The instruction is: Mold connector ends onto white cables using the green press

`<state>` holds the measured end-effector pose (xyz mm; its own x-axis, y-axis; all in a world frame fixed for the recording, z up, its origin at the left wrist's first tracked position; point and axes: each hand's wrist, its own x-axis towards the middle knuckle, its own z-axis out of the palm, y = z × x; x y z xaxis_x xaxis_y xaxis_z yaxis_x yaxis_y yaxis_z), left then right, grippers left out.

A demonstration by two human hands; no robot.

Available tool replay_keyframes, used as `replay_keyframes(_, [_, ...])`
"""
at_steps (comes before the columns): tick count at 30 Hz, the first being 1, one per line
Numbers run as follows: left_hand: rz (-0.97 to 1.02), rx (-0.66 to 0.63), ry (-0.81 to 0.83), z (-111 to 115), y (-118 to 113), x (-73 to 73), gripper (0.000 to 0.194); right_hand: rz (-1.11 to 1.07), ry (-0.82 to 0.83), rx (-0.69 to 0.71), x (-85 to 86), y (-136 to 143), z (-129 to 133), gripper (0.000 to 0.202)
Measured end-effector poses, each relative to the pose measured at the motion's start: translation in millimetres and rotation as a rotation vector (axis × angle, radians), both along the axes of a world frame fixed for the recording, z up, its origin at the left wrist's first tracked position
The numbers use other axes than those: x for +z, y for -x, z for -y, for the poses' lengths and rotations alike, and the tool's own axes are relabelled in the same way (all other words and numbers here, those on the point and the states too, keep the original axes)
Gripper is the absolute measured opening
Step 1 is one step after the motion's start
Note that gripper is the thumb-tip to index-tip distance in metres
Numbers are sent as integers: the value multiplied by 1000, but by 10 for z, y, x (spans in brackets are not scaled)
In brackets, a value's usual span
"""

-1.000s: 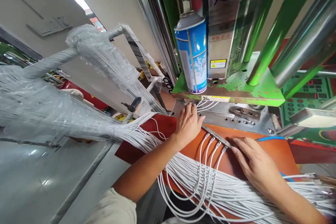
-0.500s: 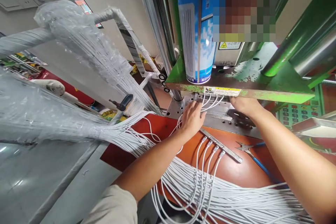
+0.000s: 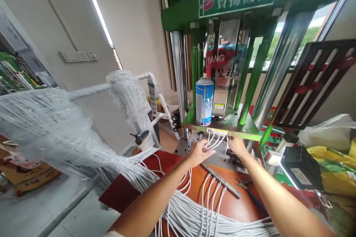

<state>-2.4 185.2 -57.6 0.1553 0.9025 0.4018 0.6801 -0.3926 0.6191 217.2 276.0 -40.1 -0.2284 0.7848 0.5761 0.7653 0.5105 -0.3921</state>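
Observation:
My left hand (image 3: 198, 152) is at the front of the green press, its fingers closed around several white cables (image 3: 217, 143) that run in under the press plate. Under that plate's right side is my right hand (image 3: 236, 145), beside the metal mould (image 3: 221, 156); its fingertips are hidden. In front of the mould, a metal bar fixture (image 3: 222, 181) lies on the orange-red work surface (image 3: 236, 209). Several white cables with plug ends sit along this bar. Pliers with blue handles (image 3: 254, 196) lie to its right, partly covered by my right forearm.
A blue spray can (image 3: 204, 102) stands on the press plate (image 3: 236, 132). A thick bundle of white cables (image 3: 191, 213) crosses the work surface. Plastic-wrapped cables (image 3: 75, 129) hang on a rack at left. A control panel (image 3: 274, 139) and a black box (image 3: 302, 168) are at right.
The head view has tilted up and back, so more of the press and room shows. Both hands stay at the mould; the left still has the white cables.

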Motion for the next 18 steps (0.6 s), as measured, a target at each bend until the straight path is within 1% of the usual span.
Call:
replay_keyframes(2, [49,-134,97,229,35,138,35,-25,11,-4,-121,-65,190,27])
replay_keyframes(3, [71,-177,147,375,28,195,42,-36,18,-6,-188,-97,308,28])
replay_keyframes(5, [81,-193,197,711,-38,290,49,-47,36,-20,-315,-146,576,27])
replay_keyframes(8, [0,-190,152,1229,-193,403,44,-50,66,-87,-469,-198,966,25])
replay_keyframes(11, [-33,-250,105,1610,-246,501,37,-47,111,-140,-592,-320,1212,26])
replay_keyframes(13, [-16,-288,101,1751,-192,560,35,-40,148,-128,-656,-469,1289,28])
replay_keyframes(15, [-25,-318,72,1819,-106,609,36,-31,181,-89,-686,-631,1335,31])
replay_keyframes(17, [-55,-351,-1,1839,-38,646,37,-34,197,-68,-661,-739,1399,34])
replay_keyframes(18, [-71,-364,-53,1837,-22,661,37,-36,192,-72,-621,-758,1449,37])
